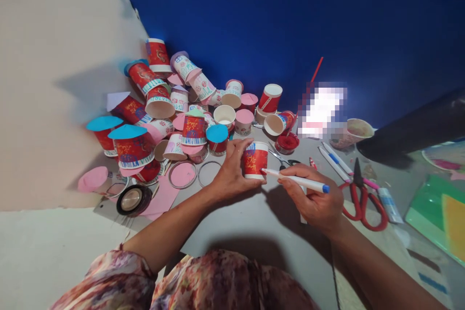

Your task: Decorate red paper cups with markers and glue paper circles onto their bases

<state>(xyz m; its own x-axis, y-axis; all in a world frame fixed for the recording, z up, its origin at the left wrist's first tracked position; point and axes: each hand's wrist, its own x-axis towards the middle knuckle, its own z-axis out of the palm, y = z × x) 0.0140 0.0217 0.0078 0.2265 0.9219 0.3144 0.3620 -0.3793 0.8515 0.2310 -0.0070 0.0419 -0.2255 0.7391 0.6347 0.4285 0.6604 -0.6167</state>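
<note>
My left hand point(232, 167) grips a red paper cup point(255, 157), fingers on its top rim and thumb under its lower edge. Blue marks and gold print cover part of the cup's red side. In my right hand point(316, 198) is a white marker point(300, 181) with a blue end. Its tip meets the cup's side low on the right, or is very close to it. Behind the cup stands a red cup with a round blue paper top point(217, 133). Small scissors point(281, 159) lie just beyond my right hand, their handles partly hidden.
Many decorated paper cups point(160, 101) are heaped at the left against the wall. Pink paper point(165, 198), a dark round roll point(132, 200) and rings point(209, 174) lie nearer. To the right are red-handled scissors point(359, 198), markers point(334, 164), a glue tube point(390, 205) and a green packet point(430, 208).
</note>
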